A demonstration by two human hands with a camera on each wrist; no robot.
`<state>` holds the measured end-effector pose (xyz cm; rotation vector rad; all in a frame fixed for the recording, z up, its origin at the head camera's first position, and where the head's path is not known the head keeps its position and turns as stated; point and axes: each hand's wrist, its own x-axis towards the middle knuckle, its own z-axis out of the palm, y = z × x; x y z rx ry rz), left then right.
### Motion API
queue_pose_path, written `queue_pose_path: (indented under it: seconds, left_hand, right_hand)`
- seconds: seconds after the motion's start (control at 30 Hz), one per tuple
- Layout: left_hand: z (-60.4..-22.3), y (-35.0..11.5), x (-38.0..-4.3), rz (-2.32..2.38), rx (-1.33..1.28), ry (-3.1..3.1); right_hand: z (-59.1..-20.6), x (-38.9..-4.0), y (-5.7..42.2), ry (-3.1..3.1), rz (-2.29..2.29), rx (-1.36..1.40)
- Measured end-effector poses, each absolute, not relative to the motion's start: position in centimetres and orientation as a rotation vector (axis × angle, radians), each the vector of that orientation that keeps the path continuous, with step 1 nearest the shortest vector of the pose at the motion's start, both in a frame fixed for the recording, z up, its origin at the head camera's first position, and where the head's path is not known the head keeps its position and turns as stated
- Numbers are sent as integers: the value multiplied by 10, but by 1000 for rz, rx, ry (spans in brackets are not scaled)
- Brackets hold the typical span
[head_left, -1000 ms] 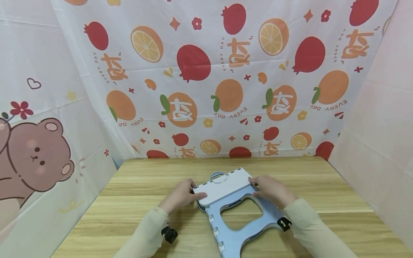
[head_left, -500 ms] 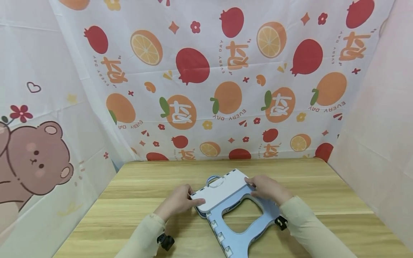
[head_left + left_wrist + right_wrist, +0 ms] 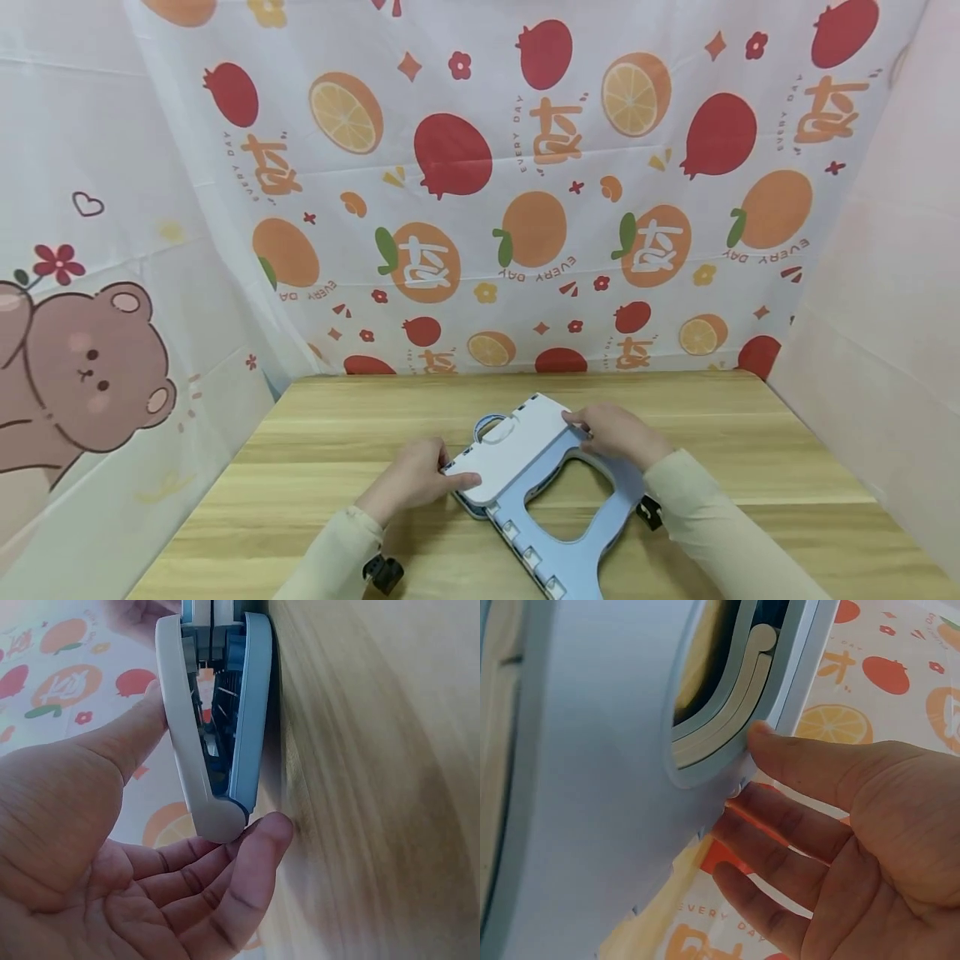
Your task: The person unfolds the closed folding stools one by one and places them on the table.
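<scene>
A folded step stool point(image 3: 510, 454) with a white top, pale blue legs point(image 3: 566, 560) and a small blue carry handle point(image 3: 486, 423) lies slanted on the table. My left hand point(image 3: 411, 479) grips the left end of the top, thumb over the white panel. In the left wrist view the two halves point(image 3: 174, 712) form a narrow V, and the curled fingers point(image 3: 259, 881) meet the rounded end. At the opposite end, my right hand point(image 3: 618, 433) holds the stool's edge between thumb and fingers. The right wrist view shows its thumb point(image 3: 802, 761) against the blue leg frame point(image 3: 604, 772).
The wooden table point(image 3: 315, 433) extends around the stool. A fruit-printed curtain point(image 3: 480, 208) hangs behind its far edge. On the left stands a curtain with a bear print point(image 3: 97, 375), and a pale curtain point(image 3: 877, 317) closes the right side.
Both hands have turned the stool counterclockwise: the top's left end has come nearer, its right end has shifted left, and the legs have swung right. The grip looks the same.
</scene>
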<state>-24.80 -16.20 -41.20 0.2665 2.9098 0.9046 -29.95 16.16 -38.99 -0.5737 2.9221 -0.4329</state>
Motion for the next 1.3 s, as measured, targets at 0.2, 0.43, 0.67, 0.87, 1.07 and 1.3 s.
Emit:
queue_pose_path:
  seconds: [0.2, 0.43, 0.67, 0.87, 1.07, 1.3]
  left_hand:
    - [-412, -161, -243, 859, 277, 2911]
    - [-411, -160, -237, 832, 323, 2882]
    - [-411, -160, -231, 806, 345, 2887]
    - [-405, -156, -228, 797, 377, 2868]
    - [-404, -157, -233, 857, 329, 2840]
    - [-410, -160, -242, 925, 329, 2794]
  right_hand:
    - [-391, -306, 159, 2915, -425, -620]
    - [-392, -313, 155, 2906, -426, -647]
    - [-390, -313, 149, 2908, -419, -724]
    - [-390, -309, 156, 2906, -383, -804]
    - [-370, -276, 170, 2838, -495, -759]
    - [-364, -226, 180, 2639, -632, -768]
